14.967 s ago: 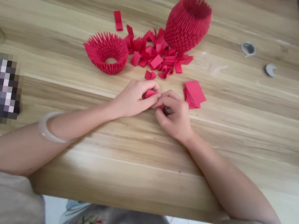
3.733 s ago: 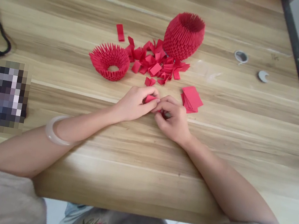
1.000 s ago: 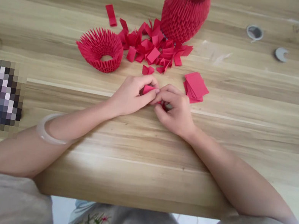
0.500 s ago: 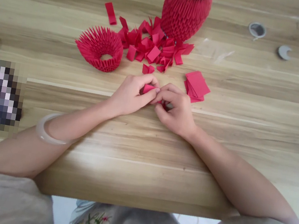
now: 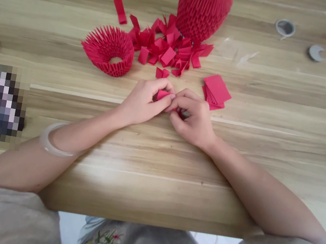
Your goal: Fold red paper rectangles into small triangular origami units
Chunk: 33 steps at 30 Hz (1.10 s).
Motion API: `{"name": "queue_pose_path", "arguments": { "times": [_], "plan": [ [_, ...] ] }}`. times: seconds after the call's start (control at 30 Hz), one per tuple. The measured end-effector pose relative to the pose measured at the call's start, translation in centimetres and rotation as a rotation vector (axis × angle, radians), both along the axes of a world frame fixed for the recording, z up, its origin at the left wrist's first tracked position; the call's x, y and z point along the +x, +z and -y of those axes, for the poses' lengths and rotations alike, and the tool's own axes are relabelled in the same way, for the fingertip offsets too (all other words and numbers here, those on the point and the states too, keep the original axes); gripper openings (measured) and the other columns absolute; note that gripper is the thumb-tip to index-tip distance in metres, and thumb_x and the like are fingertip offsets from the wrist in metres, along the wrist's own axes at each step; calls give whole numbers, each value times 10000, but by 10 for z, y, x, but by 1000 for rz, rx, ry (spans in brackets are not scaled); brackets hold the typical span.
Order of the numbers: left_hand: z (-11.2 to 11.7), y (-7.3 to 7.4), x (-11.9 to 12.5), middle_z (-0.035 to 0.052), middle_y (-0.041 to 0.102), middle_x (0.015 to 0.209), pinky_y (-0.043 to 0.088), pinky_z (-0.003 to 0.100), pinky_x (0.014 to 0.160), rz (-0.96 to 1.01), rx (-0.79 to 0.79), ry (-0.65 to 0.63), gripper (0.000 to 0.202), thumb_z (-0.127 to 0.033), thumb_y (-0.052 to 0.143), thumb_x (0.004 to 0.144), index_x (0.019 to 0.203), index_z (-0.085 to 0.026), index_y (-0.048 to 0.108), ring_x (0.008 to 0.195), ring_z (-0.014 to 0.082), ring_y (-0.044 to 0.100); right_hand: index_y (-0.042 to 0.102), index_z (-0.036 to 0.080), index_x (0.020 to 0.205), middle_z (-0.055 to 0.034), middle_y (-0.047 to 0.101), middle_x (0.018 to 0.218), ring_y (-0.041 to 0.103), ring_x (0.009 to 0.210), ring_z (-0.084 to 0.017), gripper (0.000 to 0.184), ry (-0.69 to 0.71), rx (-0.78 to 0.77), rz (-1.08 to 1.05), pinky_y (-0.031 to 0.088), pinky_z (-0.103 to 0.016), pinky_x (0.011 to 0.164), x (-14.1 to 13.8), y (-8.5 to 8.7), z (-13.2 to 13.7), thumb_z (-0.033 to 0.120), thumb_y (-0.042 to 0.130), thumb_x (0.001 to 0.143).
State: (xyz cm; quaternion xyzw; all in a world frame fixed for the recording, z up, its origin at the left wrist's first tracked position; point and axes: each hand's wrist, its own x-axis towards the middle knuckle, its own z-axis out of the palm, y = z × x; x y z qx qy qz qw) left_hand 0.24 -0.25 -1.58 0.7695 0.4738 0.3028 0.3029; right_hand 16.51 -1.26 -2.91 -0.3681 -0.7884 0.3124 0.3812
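Note:
Between my two hands is a small piece of red paper [image 5: 163, 95], partly hidden by the fingers. My left hand [image 5: 146, 100] pinches it with thumb and fingertips. My right hand [image 5: 193, 117] is closed on the paper's right end, its fingertips touching those of the left. Just beyond the fingers lies a small folded red piece [image 5: 162, 73]. To the right of my right hand is a loose stack of flat red paper slips [image 5: 217, 90].
A heap of folded red paper pieces [image 5: 168, 55] lies beyond my hands. Left of it sits a spiky red paper bowl [image 5: 121, 55]; behind it stands a tall red paper vase [image 5: 202, 13]. Clear plastic film [image 5: 240, 56], a cable hole [image 5: 285, 28] and its grey cap [image 5: 315, 52] are farther right.
Both hands keep their grip on the red paper with barely any movement. The view has shifted slightly.

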Motion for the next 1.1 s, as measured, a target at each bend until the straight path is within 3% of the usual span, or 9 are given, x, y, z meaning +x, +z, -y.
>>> {"name": "queue_pose_path", "arguments": {
  "times": [0.37, 1.1],
  "plan": [
    [0, -2, -1, -20, 501, 604, 327, 232, 504, 4, -18, 3, 97, -243, 509, 798, 775, -174, 573, 538, 93, 406, 585, 156, 677, -25, 543, 775, 471, 632, -102, 143, 15, -9, 0, 415, -269, 628, 1, -1, 0, 73, 470, 692],
    [0, 0, 0, -4, 574, 697, 379, 243, 587, -13, -33, 12, 105, -237, 500, 808, 781, -165, 572, 632, 113, 488, 578, 161, 675, -13, 537, 746, 447, 605, -89, 147, 11, -11, 1, 412, -246, 593, 1, -1, 0, 63, 470, 695]
  ]
}}
